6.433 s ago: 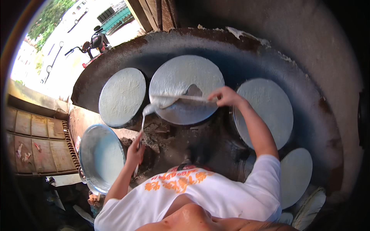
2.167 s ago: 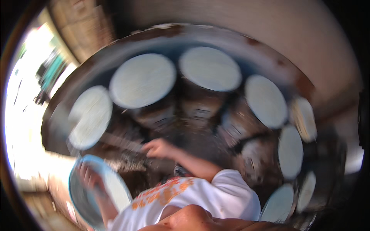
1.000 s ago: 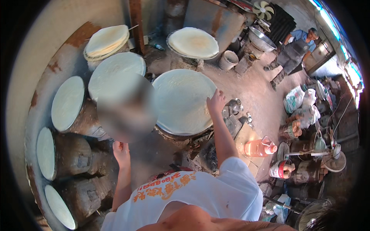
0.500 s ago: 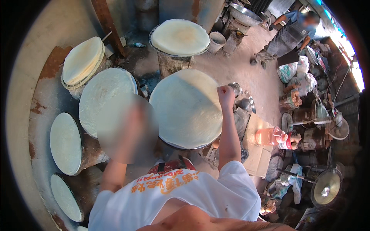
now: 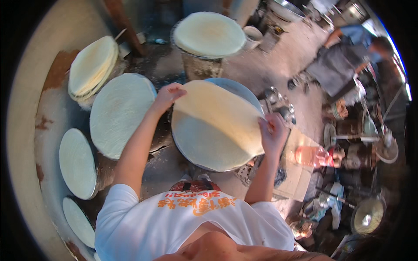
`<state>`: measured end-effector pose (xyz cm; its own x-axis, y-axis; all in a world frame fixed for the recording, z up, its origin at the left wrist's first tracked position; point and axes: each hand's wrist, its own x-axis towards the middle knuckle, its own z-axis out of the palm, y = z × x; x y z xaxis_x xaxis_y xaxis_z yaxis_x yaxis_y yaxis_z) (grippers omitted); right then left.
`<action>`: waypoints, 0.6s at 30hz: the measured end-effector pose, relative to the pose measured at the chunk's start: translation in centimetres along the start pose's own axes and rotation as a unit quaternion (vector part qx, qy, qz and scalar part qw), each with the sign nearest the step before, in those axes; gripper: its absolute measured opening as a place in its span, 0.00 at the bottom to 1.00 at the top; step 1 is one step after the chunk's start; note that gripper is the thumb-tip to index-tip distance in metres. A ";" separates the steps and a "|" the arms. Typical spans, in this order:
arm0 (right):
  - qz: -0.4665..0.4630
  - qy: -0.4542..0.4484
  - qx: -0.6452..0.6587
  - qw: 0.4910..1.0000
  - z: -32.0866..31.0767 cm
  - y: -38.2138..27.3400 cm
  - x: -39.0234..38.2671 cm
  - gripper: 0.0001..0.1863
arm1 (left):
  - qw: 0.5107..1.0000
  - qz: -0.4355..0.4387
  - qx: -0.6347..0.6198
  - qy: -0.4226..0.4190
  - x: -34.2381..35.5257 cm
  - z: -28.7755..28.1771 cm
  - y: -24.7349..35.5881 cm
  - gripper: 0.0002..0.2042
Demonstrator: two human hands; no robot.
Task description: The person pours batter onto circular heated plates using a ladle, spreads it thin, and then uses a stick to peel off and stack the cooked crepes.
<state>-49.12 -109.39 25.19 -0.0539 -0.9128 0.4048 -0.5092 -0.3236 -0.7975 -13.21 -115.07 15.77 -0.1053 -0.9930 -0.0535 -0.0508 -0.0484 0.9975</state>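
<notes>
A large thin round flatbread (image 5: 215, 128) lies over the round griddle (image 5: 237, 88) in front of me. Its far edge is pulled back, so a blue-grey strip of the griddle shows beyond it. My left hand (image 5: 169, 96) pinches the flatbread at its far left edge. On the right side, my right hand (image 5: 273, 130) is closed on the opposite edge, its fingertips pressed together. To the left stands another griddle (image 5: 123, 115) covered by a pale round sheet, close to my left forearm.
Two stacks of flatbreads stand farther off, one at the far left (image 5: 93, 66) and one straight ahead (image 5: 209, 35). More covered griddles (image 5: 77, 163) line the left wall. A pink-filled bottle (image 5: 311, 155) lies on cardboard (image 5: 296, 178) at right. A co-worker (image 5: 342, 65) is at the far right.
My left hand has moved up and right from over the left griddle to the flatbread's edge. The flatbread's far edge has come toward me, baring some griddle. My right hand has moved right and nearer.
</notes>
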 end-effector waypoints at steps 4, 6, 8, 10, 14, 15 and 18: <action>-0.001 -0.018 0.149 0.989 -3.6 1.0 -0.6 0.06 | 0.979 0.174 0.046 0.097 -5.5 2.6 5.5 0.08; 0.011 -0.051 0.190 0.980 -5.6 -0.5 0.6 0.07 | 0.967 0.195 0.098 0.133 -7.1 2.6 9.8 0.08; 0.022 -0.100 0.195 0.975 -5.8 -2.4 3.2 0.08 | 0.964 0.185 0.123 0.148 -8.2 1.8 12.9 0.08; 0.014 -0.173 0.143 0.974 -4.3 -4.0 7.1 0.08 | 0.977 0.108 0.105 0.151 -7.2 -0.4 14.3 0.09; -0.014 -0.253 0.043 0.967 4.2 -1.6 17.7 0.07 | 0.938 0.143 0.246 0.198 1.1 -9.1 16.3 0.09; -0.059 -0.209 0.075 0.973 6.8 -1.4 20.8 0.08 | 0.918 0.185 0.271 0.221 3.2 -10.6 16.7 0.08; -0.043 -0.085 0.189 0.977 10.2 -6.4 27.4 0.08 | 0.807 0.358 0.390 0.262 6.5 -13.1 24.5 0.06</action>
<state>-38.55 -134.88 36.85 0.1346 -0.8960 0.4232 -0.1497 -0.4405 -0.8852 -2.12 -124.10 40.47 0.0391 -0.6552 0.7544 -0.7937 0.4384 0.4218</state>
